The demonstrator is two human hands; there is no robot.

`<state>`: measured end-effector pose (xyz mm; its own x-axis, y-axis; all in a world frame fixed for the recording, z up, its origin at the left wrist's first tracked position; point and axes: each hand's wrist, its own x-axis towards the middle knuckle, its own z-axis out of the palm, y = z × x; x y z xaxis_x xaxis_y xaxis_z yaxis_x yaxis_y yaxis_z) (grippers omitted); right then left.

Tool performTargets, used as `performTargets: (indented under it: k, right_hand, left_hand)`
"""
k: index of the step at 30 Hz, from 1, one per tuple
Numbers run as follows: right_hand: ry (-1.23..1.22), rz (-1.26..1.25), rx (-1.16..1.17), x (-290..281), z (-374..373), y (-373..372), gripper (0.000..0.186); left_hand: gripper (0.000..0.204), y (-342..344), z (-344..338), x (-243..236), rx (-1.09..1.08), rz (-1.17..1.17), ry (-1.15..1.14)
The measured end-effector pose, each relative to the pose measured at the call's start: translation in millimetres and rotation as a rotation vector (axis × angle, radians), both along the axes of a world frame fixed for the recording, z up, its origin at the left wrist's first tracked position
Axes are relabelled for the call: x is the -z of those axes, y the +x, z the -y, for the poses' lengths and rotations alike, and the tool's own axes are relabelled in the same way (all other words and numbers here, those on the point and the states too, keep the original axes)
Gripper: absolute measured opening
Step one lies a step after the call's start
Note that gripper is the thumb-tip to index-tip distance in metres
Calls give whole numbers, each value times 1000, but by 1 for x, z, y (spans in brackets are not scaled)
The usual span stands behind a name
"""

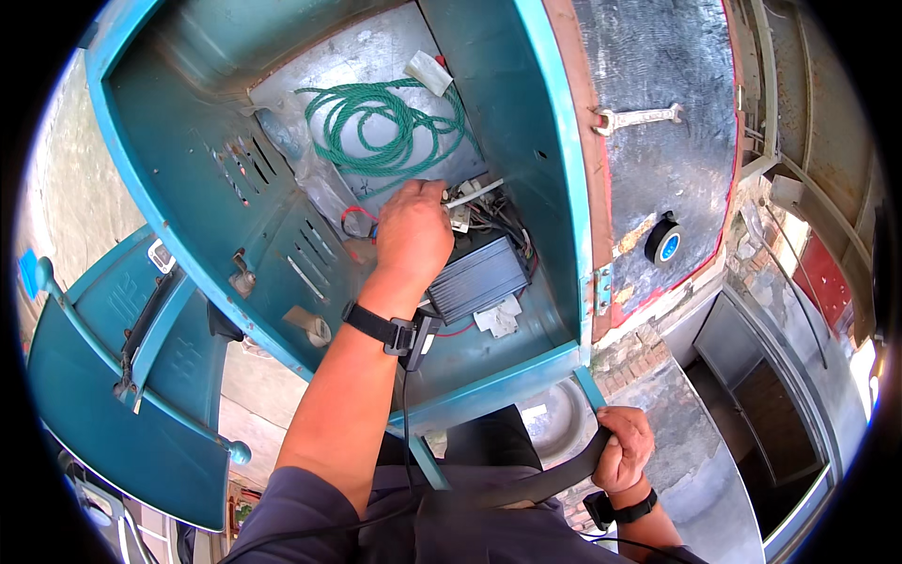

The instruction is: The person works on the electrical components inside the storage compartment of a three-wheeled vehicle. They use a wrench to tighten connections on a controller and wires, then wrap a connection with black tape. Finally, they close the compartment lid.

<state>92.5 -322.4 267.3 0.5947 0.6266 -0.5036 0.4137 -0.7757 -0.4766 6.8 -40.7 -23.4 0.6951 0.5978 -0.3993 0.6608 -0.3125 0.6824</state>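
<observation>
My left hand (414,230) reaches down into a teal metal compartment (470,399). Its fingers are curled at a bundle of wires (492,214) with white connectors; what they grip is hidden. Just below the hand lies a dark finned metal box (479,280), with a white paper scrap (499,318) beside it. A thin white tube (475,194) sticks out right of the fingers. My right hand (626,446), outside the compartment's near right corner, is closed round the end of a wide black strip (554,481) that runs across my lap.
Coiled green rope (376,127) lies at the compartment's far end. On the opened lid (658,169) to the right are a wrench (641,118) and a roll of black tape (665,242). A teal panel (122,395) stands left. A round pale basin (554,418) sits below.
</observation>
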Motion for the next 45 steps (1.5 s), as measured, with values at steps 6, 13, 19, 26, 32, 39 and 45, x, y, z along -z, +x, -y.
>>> performTargets:
  k: [6, 13, 19, 26, 32, 39, 45]
  right_hand:
    - [130, 25, 18, 2, 6, -2, 27]
    - [281, 76, 37, 3, 8, -5, 29]
    - [415, 114, 56, 11, 18, -7, 30]
    - [445, 176, 43, 21, 24, -10, 24]
    - [454, 203, 101, 21, 28, -11, 22]
    - [403, 201, 119, 21, 30, -14, 23]
    - [326, -13, 162, 17, 29, -5, 30]
  left_hand:
    - [29, -26, -7, -66, 42, 9, 24]
    - [30, -64, 13, -137, 102, 55, 2]
    - [33, -93, 44, -222, 155, 31, -150]
    - [57, -104, 124, -300, 352, 83, -304]
    - [62, -84, 184, -319, 462, -33, -108]
    - [59, -84, 192, -315, 486, -53, 75]
    - [54, -83, 192, -315, 493, -81, 58]
